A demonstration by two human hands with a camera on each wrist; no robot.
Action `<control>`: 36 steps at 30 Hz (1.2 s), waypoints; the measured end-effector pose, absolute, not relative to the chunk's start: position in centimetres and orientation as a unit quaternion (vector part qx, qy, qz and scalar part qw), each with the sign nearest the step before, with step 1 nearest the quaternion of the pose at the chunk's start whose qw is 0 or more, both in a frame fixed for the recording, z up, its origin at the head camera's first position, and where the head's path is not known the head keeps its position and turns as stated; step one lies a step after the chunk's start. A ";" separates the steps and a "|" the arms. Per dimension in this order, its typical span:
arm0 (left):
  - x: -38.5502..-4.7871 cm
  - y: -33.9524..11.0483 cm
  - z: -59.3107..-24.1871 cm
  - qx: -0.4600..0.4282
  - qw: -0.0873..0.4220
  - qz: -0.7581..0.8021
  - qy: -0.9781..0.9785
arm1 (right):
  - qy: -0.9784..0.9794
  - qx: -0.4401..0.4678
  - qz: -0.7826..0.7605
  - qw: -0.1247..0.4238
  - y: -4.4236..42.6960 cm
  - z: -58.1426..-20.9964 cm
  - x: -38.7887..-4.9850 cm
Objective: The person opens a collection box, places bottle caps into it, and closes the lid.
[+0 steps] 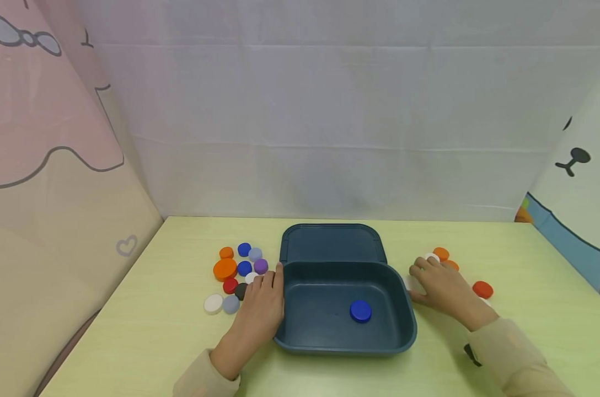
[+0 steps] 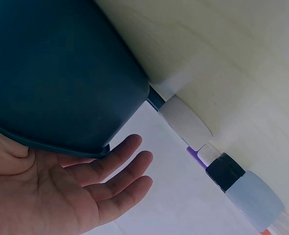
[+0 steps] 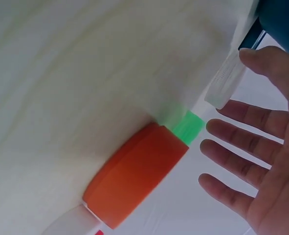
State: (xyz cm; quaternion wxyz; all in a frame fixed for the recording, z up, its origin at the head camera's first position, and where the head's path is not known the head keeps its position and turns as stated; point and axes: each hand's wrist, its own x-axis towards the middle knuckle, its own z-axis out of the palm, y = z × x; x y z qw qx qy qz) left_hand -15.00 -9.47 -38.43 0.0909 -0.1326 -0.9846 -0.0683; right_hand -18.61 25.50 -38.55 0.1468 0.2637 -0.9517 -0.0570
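Observation:
A dark blue plastic box (image 1: 347, 347) holds one blue bottle cap (image 1: 360, 311) on its floor. My left hand (image 1: 264, 305) rests at the box's left side; its index finger lies along the rim. In the left wrist view its other fingers (image 2: 124, 193) are spread loosely below the wall, the thumb partly hidden by the rim. Right of the box, my right hand (image 1: 441, 289) reaches down to a white bottle cap (image 3: 226, 81), thumb and index finger at opposite edges of it as it lies on the table. Its other fingers stand nearly straight.
Behind the box lies a matching dark blue lid (image 1: 335, 242). Several colored caps, including a large orange cap (image 1: 225, 269), are grouped at the left. Another orange cap (image 1: 441, 253) and a red cap (image 1: 482, 289) lie at the right. A hanging sheet (image 1: 330, 127) stands behind the table.

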 end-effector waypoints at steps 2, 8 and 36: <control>-15.0 -9.5 -38.4 -0.132 0.090 -0.069 -0.985 | -0.951 0.264 -0.055 0.150 25.5 -38.3 -18.6; -14.9 -9.5 -38.4 -0.132 0.090 -0.067 -0.985 | -0.950 0.261 -0.053 0.162 25.2 -37.0 -18.3; -14.9 -9.6 -38.4 -0.136 0.089 -0.068 -0.984 | -0.927 0.307 -0.021 0.217 20.8 -33.4 -16.9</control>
